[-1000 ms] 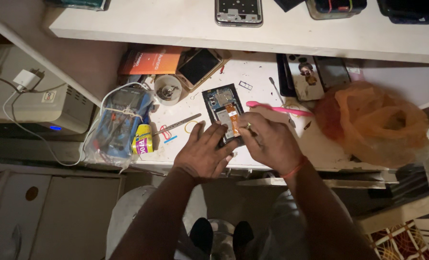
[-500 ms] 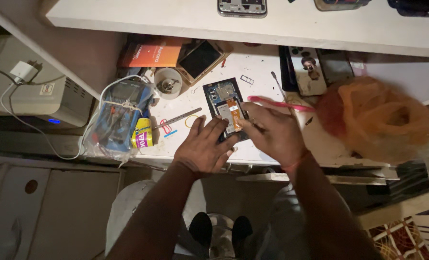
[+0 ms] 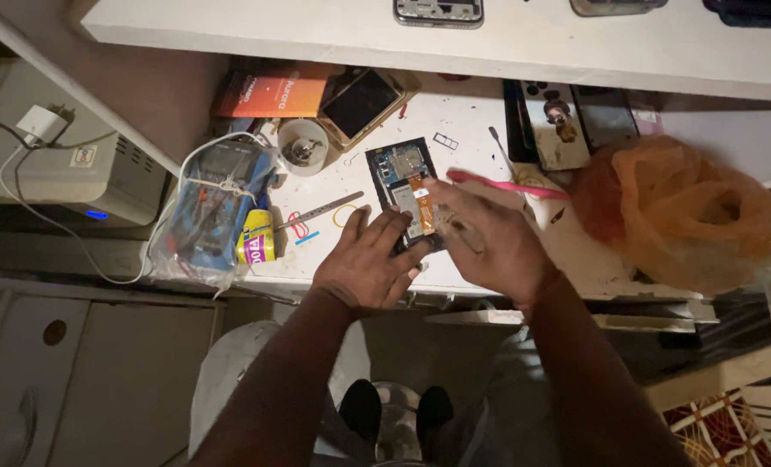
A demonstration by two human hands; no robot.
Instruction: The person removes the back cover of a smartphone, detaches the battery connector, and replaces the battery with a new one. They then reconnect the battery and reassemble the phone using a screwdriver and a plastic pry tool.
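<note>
Orange box (image 3: 269, 93) beside dark phone screen (image 3: 358, 102)

A worn white surface (image 3: 481, 121) carries an opened phone (image 3: 403, 177) (back cover off). Left of the phone lie tweezers (image 3: 321, 210), a small round cup (image 3: 302, 145) and a bagged multimeter (image 3: 217, 207). Right of the phone lie a pink tool (image 3: 506, 183) and an orange bag (image 3: 684, 212).

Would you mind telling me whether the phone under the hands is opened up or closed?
Opened up: the phone lies flat with its back off, its circuit board and an orange ribbon cable exposed.
</note>
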